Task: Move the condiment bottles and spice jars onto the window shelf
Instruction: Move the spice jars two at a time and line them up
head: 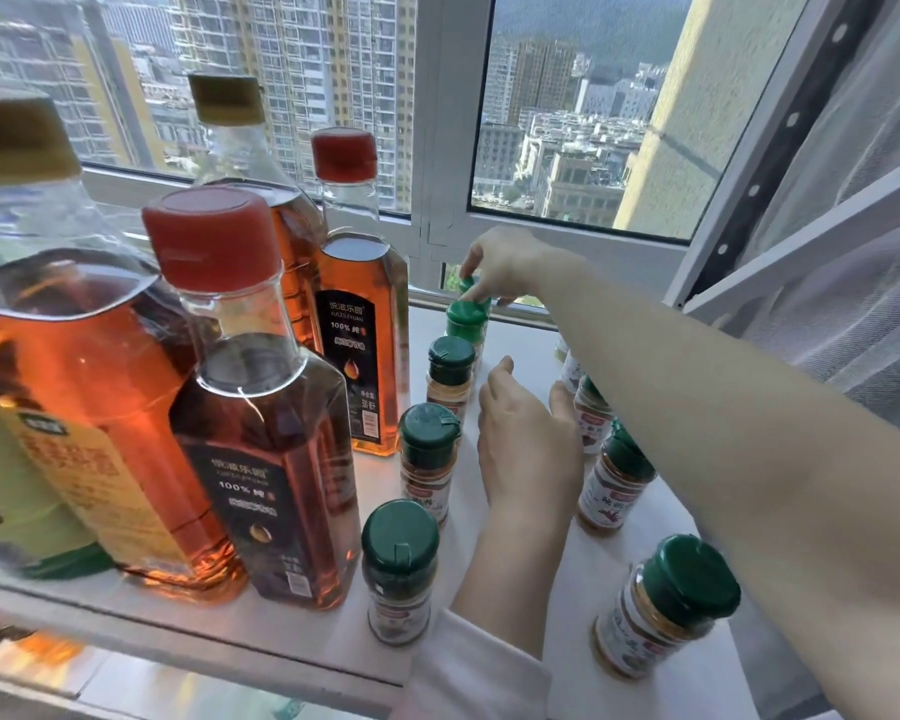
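Amber oil bottles stand on the left of the white window shelf (489, 517): two red-capped ones (261, 407) (359, 330) and two bigger yellow-capped ones (48, 356) (250, 200). Green-capped spice jars form two rows, a left row (398, 574) (427, 459) (450, 376) (466, 319) and a right row (661, 610) (617, 480) (591, 413). My right hand (505, 265) reaches to the far end and pinches the green cap of the farthest jar (470, 284). My left hand (528, 444) lies between the rows with relaxed fingers, holding nothing, its thumb close to a right-row jar.
The window frame (437, 148) and glass rise right behind the shelf. A grey mesh screen (853, 252) leans in on the right. The shelf's front edge (178, 631) runs along the bottom left. My right forearm crosses over the right row and hides part of it.
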